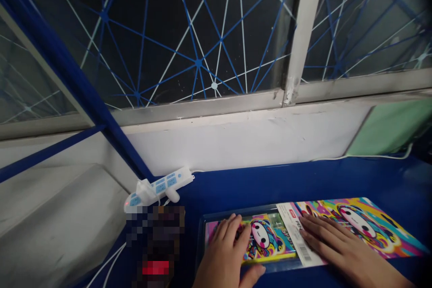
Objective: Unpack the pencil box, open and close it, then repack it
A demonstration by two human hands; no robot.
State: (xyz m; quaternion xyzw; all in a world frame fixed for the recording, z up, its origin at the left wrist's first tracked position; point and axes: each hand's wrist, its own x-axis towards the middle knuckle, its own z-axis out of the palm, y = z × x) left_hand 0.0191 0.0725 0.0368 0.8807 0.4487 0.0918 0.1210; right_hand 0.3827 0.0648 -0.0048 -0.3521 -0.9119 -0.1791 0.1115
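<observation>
My left hand (225, 256) lies flat, fingers apart, on the left part of a brightly coloured cartoon-printed box (266, 238) set in a dark tray-like frame (201, 229). My right hand (340, 247) rests palm down, fingers stretched out, on a flat colourful cartoon-printed sheet (381, 225) with a white barcode strip (297, 238) at its left end. The sheet overlaps the right side of the box. Both lie on a blue table (303, 184).
A white and blue power strip (158, 186) with a plugged adapter sits at the table's back left, cables trailing down. A white wall and a window with blue and white lines rise behind. A green object (391, 128) leans at the right. A blurred patch is at lower left.
</observation>
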